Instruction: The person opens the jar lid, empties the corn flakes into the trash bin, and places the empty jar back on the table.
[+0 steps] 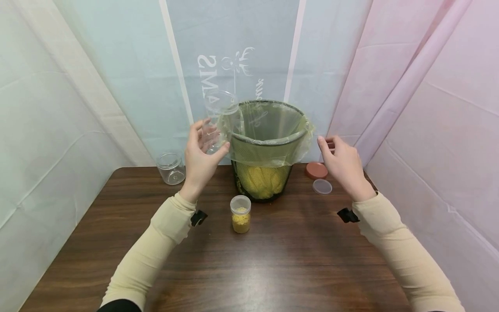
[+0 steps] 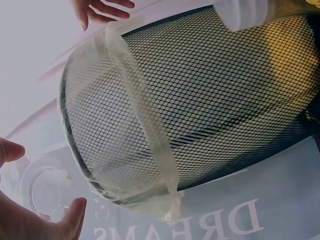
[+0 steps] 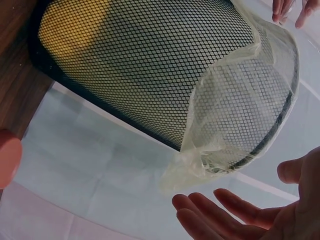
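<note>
My left hand holds a clear plastic jar between thumb and fingers, beside the left rim of a mesh waste bin. In the left wrist view the see-through jar shows faintly behind the thumb and a finger. A pale plastic bag lines the bin and folds over its rim. Off the bin's right side, my right hand hangs in the air with loosely bent fingers and nothing in its grasp. Yellow stuff shows through the lower mesh.
In front of the bin stands a small clear jar partly filled with yellow crumbs. Another clear jar is at the table's back left. A reddish lid and a translucent disc lie right of the bin. Cloth hangs behind the brown table.
</note>
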`<state>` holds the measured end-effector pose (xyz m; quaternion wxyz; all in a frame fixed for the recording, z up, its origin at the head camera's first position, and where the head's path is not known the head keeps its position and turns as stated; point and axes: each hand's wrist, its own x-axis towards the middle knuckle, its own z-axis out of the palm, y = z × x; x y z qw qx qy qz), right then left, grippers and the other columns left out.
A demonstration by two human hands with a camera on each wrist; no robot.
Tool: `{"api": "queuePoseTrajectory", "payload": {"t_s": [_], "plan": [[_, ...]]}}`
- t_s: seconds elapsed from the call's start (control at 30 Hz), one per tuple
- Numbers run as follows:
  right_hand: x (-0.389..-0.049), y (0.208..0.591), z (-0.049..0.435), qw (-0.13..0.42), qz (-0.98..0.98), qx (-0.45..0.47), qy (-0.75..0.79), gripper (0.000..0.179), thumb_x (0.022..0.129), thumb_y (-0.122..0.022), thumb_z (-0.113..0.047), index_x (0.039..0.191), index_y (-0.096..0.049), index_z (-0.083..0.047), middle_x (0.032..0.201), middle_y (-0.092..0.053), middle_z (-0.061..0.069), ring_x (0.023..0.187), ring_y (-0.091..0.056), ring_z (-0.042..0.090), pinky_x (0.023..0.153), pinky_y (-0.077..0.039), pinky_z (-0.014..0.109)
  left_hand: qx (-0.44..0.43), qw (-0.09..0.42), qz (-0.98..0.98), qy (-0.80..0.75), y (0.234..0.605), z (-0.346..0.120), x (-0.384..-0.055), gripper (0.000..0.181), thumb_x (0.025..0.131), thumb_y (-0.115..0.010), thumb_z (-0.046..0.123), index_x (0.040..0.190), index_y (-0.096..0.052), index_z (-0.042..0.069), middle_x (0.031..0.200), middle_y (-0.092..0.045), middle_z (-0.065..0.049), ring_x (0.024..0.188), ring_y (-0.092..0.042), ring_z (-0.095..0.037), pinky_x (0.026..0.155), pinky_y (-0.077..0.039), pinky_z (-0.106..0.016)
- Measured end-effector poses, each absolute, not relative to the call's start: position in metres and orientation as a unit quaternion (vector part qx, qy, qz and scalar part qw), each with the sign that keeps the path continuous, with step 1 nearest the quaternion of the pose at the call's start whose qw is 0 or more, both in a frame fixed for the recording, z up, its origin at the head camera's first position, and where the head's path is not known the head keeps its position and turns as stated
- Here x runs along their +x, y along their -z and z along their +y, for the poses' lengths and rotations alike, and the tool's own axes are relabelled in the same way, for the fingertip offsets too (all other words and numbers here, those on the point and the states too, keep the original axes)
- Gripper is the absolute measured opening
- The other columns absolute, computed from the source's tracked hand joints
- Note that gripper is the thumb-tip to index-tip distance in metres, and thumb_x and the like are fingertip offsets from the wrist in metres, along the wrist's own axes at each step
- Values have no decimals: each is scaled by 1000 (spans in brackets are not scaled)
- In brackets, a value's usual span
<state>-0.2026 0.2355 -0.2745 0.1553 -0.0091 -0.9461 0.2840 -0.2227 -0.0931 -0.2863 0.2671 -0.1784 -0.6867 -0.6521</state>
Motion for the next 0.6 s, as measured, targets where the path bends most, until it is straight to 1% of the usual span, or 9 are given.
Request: {"api": "queuePoseTrajectory", "payload": {"t_s": [0.13, 0.23, 0.4, 0.5, 0.6], "plan": [[-199, 280, 238, 150, -942, 3, -300, 69, 94, -30, -63, 129, -50, -7, 125, -58, 18, 111, -57, 36, 89, -44, 53, -170, 285, -703, 630, 295, -95, -225, 63, 73, -77, 5, 128, -46, 5, 121, -59, -11, 115, -57, -26, 99, -46, -28], [-197, 284, 239, 150, -939, 10, -308, 68, 94, -31, -62, 130, -48, -8, 125, -58, 18, 110, -57, 35, 89, -45, 52, -168, 291, -706, 624, 299, -96, -224, 62, 73, -77, 6, 127, -46, 4, 121, -60, -10, 114, -57, -24, 98, -47, -29], [-194, 290, 241, 151, -941, 12, -301, 65, 94, -32, -61, 129, -49, -9, 124, -60, 17, 110, -58, 35, 87, -46, 52, -162, 292, -716, 613, 306, -98, -222, 61, 74, -78, 9, 126, -46, 5, 119, -62, -11, 111, -58, -25, 96, -48, -30], [-192, 294, 242, 146, -945, 14, -293, 64, 95, -32, -60, 129, -49, -8, 124, -60, 16, 111, -57, 35, 87, -46, 52, -156, 292, -722, 608, 309, -99, -220, 61, 74, -78, 12, 126, -47, 8, 120, -63, -12, 111, -59, -22, 95, -47, -32], [-190, 298, 241, 138, -947, 21, -291, 63, 96, -32, -58, 130, -49, -7, 124, -59, 17, 113, -56, 36, 87, -45, 53, -150, 292, -726, 604, 313, -101, -219, 60, 74, -78, 13, 126, -47, 9, 121, -63, -13, 111, -58, -20, 95, -46, -35]]}}
